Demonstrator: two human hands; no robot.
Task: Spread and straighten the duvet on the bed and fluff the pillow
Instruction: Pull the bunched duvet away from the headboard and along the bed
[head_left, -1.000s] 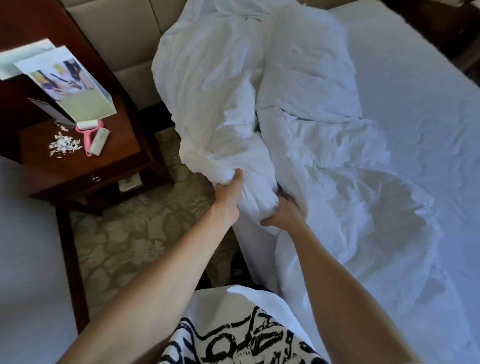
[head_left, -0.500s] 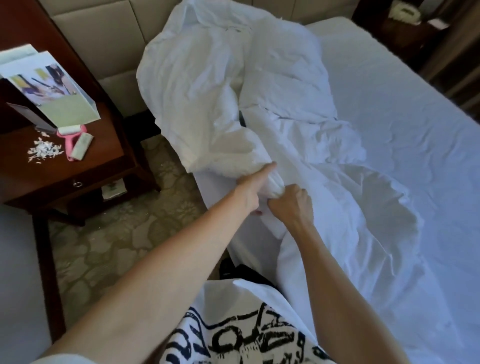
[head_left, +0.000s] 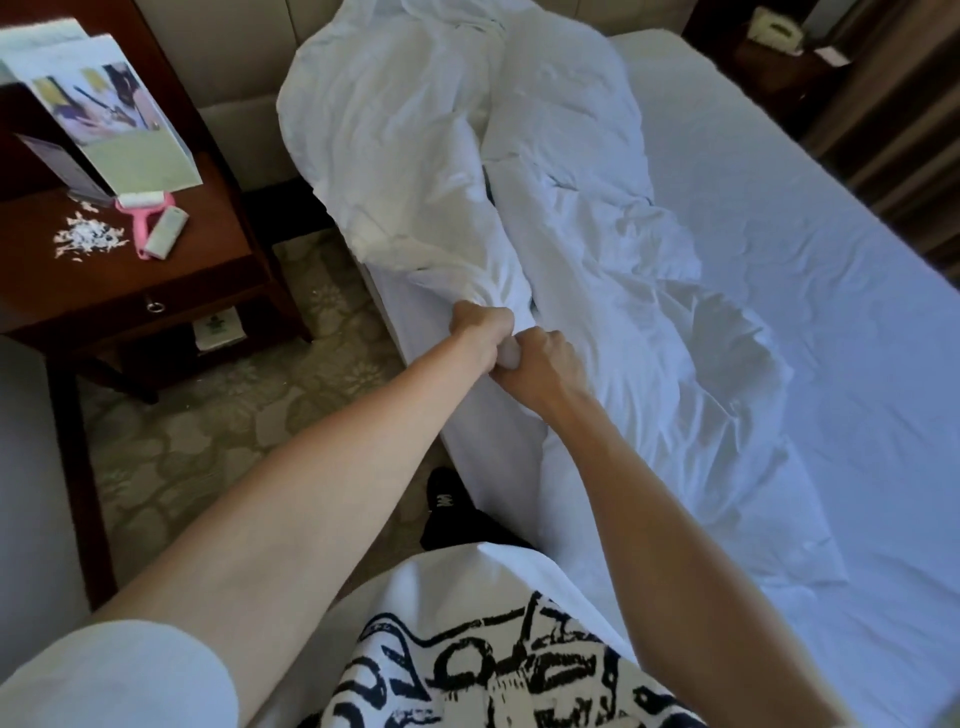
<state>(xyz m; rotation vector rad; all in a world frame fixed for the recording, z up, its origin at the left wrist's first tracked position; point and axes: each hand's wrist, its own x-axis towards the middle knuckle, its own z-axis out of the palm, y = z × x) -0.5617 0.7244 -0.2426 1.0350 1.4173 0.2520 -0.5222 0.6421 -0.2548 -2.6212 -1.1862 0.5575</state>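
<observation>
- On the far left stands a dark wooden worktop (head_left: 104, 280) carrying a propped leaflet (head_left: 130, 140), a pink lint roller (head_left: 140, 218) and a scatter of white scraps (head_left: 88, 241); patterned carpet (head_left: 208, 447) lies between it and the bed (head_left: 805, 364).
- The left hand (head_left: 475, 330) is now a closed fist around a gathered bunch of the duvet (head_left: 597, 260) at the near edge of the bed. Half a second ago its fingers were stretched out along the fabric, so it has just taken a fresh hold.
- The right hand (head_left: 545, 358) touches the left, its fingers curled round the same bunch, a small knob of white cloth showing between the two fists. It has kept its grip through both earlier frames, while the pair has shifted slightly toward the bed edge.
- Judged from this, the person has found a corner or edge of the cover and is set to pull or shake it out; spreading has not begun.
- The duvet is still bunched in a long ridge along the left side of the bed. Its long axis runs from the headboard (head_left: 234, 93) at top left down toward the foot at lower right, with the bulkier heap at the headboard end.
- Folds radiate from the fists up into the heap, so the gripped part looks taut.
- To the right, bare white sheet covers the rest of the bed.
- No pillow can be told apart from the heap.
</observation>
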